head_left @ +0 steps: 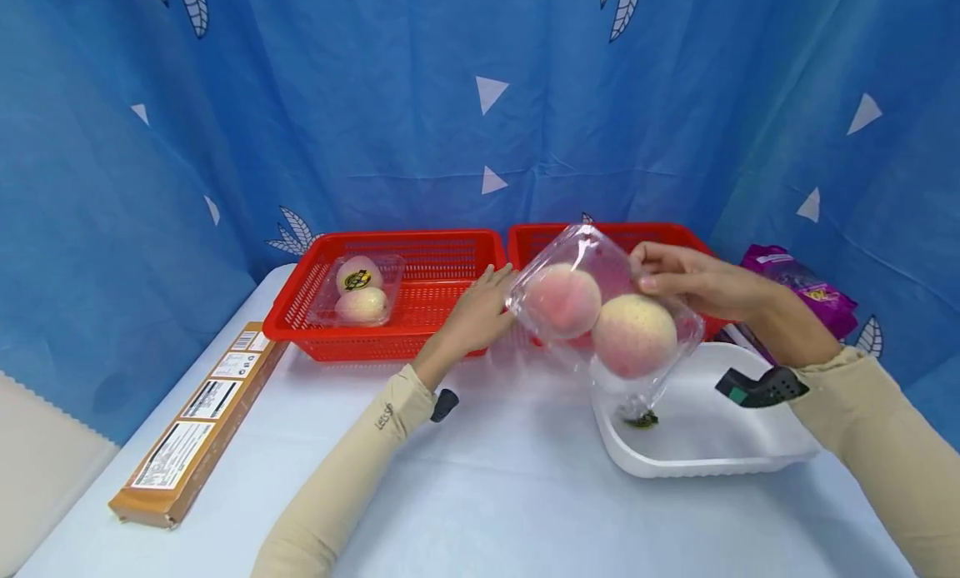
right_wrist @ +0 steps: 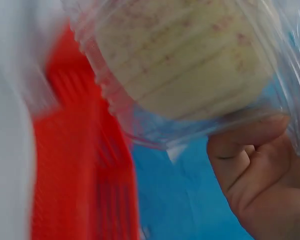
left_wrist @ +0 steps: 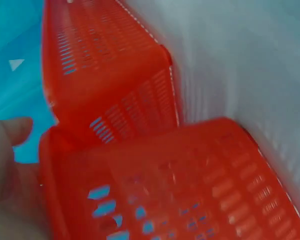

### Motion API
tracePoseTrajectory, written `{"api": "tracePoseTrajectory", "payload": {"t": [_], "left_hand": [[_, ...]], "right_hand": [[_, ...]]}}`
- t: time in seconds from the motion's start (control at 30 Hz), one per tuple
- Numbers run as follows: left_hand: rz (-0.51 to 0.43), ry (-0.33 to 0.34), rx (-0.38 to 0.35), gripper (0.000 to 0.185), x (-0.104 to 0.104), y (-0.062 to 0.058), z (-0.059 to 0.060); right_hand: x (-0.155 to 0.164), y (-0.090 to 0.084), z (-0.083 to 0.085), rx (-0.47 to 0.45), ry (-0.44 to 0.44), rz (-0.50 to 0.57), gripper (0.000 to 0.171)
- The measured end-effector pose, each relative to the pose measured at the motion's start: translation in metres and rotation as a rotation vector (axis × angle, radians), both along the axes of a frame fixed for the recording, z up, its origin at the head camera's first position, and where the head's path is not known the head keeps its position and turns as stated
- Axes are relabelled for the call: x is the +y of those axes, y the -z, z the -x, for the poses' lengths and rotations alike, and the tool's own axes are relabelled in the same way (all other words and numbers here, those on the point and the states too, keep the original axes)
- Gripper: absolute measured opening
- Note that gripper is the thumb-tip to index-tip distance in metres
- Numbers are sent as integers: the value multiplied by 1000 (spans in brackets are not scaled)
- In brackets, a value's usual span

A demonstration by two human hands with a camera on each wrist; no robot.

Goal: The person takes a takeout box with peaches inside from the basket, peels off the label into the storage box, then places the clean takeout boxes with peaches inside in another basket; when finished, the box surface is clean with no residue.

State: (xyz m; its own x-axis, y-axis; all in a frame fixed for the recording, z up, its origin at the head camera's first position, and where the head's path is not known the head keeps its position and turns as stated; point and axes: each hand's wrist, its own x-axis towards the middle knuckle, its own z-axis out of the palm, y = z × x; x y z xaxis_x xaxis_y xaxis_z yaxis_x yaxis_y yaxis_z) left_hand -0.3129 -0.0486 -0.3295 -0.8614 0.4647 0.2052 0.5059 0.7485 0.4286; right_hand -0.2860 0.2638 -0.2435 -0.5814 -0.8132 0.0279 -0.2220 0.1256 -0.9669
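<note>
We hold the clear pack of two peaches (head_left: 606, 318) in our right hand (head_left: 686, 280), fingers curled over its far edge and thumb pinching it from beneath, so the pack hangs tilted in the air in front of that hand. In the right wrist view the thumb (right_wrist: 250, 142) presses against the pack's (right_wrist: 190, 65) underside, with a pale peach filling the plastic shell. Just below the pack sits the white tray (head_left: 705, 445), and behind the hand stands the right red basket (head_left: 675, 232), with a purple bag (head_left: 806, 286) off to its outer side. Our left hand (head_left: 480, 311) lies flat with fingers straight, resting against the near corner of the left red basket (head_left: 427, 266), gripping nothing; that basket holds another peach pack (head_left: 358, 291) further out to the left. A long cardboard box (head_left: 198, 424) lies well off to the left of that hand.
</note>
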Motion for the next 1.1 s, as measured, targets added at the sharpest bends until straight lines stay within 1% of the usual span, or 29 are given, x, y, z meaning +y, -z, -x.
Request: {"api": "tracePoseTrajectory", "payload": {"t": [0.07, 0.13, 0.2, 0.27, 0.37, 0.43, 0.5, 0.53, 0.6, 0.67, 0.77, 0.8, 0.93, 0.97, 1.0, 1.07, 1.1], "left_hand": [[81, -39, -15, 62, 9, 3, 4], [145, -77, -41, 61, 15, 6, 7], [178, -99, -55, 60, 19, 8, 8], [180, -109, -53, 60, 21, 9, 9], [180, -104, -34, 60, 21, 11, 9], [193, -91, -20, 60, 20, 12, 9], [213, -82, -3, 61, 20, 13, 8], [219, -78, 5, 61, 20, 13, 8], [224, -75, 20, 61, 20, 13, 6], [228, -73, 44, 60, 21, 12, 5], [225, -71, 70, 60, 21, 12, 4], [221, -72, 75, 59, 21, 12, 4], [227, -79, 97, 59, 20, 12, 2], [229, -79, 101, 59, 19, 12, 2], [234, -80, 106, 59, 19, 12, 2], [237, -78, 113, 59, 19, 13, 2], [235, -77, 114, 59, 18, 14, 3]], "right_hand": [[16, -7, 17, -12, 45, 24, 16], [30, -13, 33, -30, 106, 11, 16], [44, -15, 48, -32, 175, -41, 14], [56, -15, 61, -32, 261, -113, 11], [70, -10, 77, -35, 411, -227, 9], [78, -2, 85, -52, 510, -291, 10], [85, 6, 94, -92, 570, -322, 11], [88, 11, 97, -120, 592, -333, 15], [93, 19, 103, -171, 620, -342, 24], [95, 25, 106, -214, 639, -346, 29], [93, 32, 107, -268, 683, -336, 21], [92, 33, 108, -284, 687, -332, 21], [88, 39, 109, -322, 688, -345, 34], [87, 40, 110, -317, 687, -364, 33], [87, 42, 110, -316, 689, -381, 26], [87, 43, 110, -304, 702, -418, 17], [88, 44, 110, -299, 703, -436, 18]]}}
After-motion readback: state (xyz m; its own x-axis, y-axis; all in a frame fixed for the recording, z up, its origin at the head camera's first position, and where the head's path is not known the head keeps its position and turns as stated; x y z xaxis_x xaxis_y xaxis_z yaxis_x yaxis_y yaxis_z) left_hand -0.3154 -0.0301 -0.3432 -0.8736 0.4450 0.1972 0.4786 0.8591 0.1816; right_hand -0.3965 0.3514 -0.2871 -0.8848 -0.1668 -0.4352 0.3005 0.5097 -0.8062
